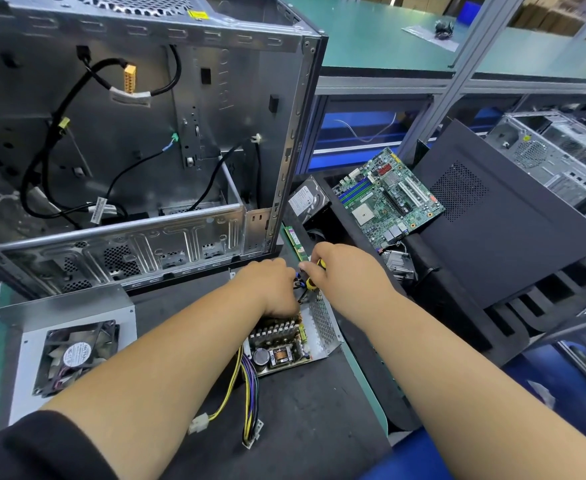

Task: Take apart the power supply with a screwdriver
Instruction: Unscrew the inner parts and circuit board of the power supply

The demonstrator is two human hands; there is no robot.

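Head view: both forearms reach forward over one opened power supply (286,344) on the dark mat. Right hand (345,268) grips one yellow-handled screwdriver (314,277); left hand (270,285) rests curled on its far end, grasp unclear.

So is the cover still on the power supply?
No, the cover with the fan lies off to the left, and the power supply shows its bare board.

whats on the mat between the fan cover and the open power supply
In the head view, only bare dark mat and the left forearm crossing above it separate the fan cover from the power supply.
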